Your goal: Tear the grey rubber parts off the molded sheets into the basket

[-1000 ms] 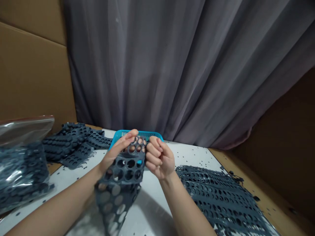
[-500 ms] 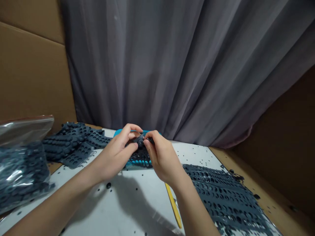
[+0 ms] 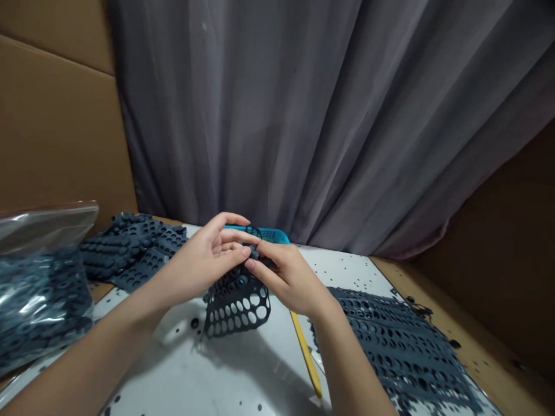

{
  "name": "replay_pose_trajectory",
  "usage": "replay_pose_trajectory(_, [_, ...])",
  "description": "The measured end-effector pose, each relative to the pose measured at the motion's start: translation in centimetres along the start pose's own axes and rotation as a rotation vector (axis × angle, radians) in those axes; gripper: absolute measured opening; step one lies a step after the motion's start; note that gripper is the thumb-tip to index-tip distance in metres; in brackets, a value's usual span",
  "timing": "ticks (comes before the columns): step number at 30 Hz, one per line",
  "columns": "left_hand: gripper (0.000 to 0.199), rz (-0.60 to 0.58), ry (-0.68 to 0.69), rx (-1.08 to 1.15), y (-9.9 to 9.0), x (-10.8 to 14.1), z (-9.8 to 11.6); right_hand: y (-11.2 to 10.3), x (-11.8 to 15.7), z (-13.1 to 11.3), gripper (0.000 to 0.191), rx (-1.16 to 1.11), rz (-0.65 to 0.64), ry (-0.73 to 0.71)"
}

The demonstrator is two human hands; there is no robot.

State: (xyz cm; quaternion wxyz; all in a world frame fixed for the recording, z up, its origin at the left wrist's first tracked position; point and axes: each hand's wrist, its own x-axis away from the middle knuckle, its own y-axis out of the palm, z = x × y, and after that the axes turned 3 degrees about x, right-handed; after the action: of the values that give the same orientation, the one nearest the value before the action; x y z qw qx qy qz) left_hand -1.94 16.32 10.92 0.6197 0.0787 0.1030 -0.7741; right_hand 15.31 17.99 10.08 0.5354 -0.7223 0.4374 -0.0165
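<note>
A dark rubber sheet with rows of round holes (image 3: 236, 309) hangs below my hands, over the front of a blue basket (image 3: 277, 235). My left hand (image 3: 212, 254) has its thumb and fingers closed round the upper part of the sheet. From the right, my right hand (image 3: 288, 274) pinches the same part, its thumb and forefinger nearly meeting the left fingertips. Small dark pieces show between the fingertips. The sheet's top is partly hidden by the fingers.
A clear bag of dark rubber parts (image 3: 43, 306) is at the left, beside piled studded sheets (image 3: 130, 248). Flat perforated sheets (image 3: 399, 346) lie at the right. A yellow tool (image 3: 307, 358) rests on the white surface (image 3: 173, 370), among scattered black bits.
The perforated sheet now hangs down in view below my hands, where the basket's front showed before. My hands have turned, and the fingertips are closer together.
</note>
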Motion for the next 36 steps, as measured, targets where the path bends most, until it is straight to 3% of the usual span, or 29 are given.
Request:
replay_pose_trajectory(4, [0.016,0.003,0.047,-0.135,-0.3,-0.2,-0.2,0.0,0.0,0.0,0.032,-0.091,0.039,-0.024])
replay_pose_trajectory(8, [0.018,-0.192,0.019,-0.35,-0.5,0.0,-0.1,-0.1,0.2,-0.3,0.031,-0.032,0.059,-0.011])
replay_pose_trajectory(11, [0.015,-0.295,0.033,-0.284,-0.9,0.3,-0.1,-0.3,0.4,-0.5,0.03,-0.009,0.06,-0.02])
replay_pose_trajectory(17, [0.009,-0.254,0.026,-0.029,-1.4,0.4,-0.4,-0.5,0.8,-1.2,0.034,-0.03,0.098,-0.045])
replay_pose_trajectory(21, [0.016,-0.293,0.018,-0.056,-1.2,0.3,-0.1,-0.9,1.1,-1.2,0.032,-0.134,0.125,-0.063])
replay_pose_trajectory(23, [0.022,-0.292,0.036,-0.087,-1.2,0.1,0.1,-0.9,0.8,0.0,0.029,-0.239,0.198,-0.055])
replay_pose_trajectory(26, [0.028,-0.303,0.051,-0.112,-1.3,0.1,0.0,0.4,0.1,3.6,0.035,-0.224,0.36,0.125])
replay_pose_trajectory(28, [0.029,-0.316,0.056,-0.129,-1.3,0.2,-0.1,2.1,-0.3,6.7,0.03,0.005,0.251,0.285])
replay_pose_trajectory(32, [0.027,-0.339,0.06,-0.127,-1.1,0.4,0.0,5.3,-0.1,11.4,0.016,0.092,0.102,0.348])
replay_pose_trajectory(34, [0.026,-0.348,0.069,-0.11,-1.1,0.5,0.1,5.3,0.2,12.2,0.028,0.11,0.079,0.365])
replay_pose_trajectory(36, [0.025,-0.354,0.082,-0.107,-1.1,0.5,0.2,3.8,0.6,11.8,0.031,0.122,0.072,0.371])
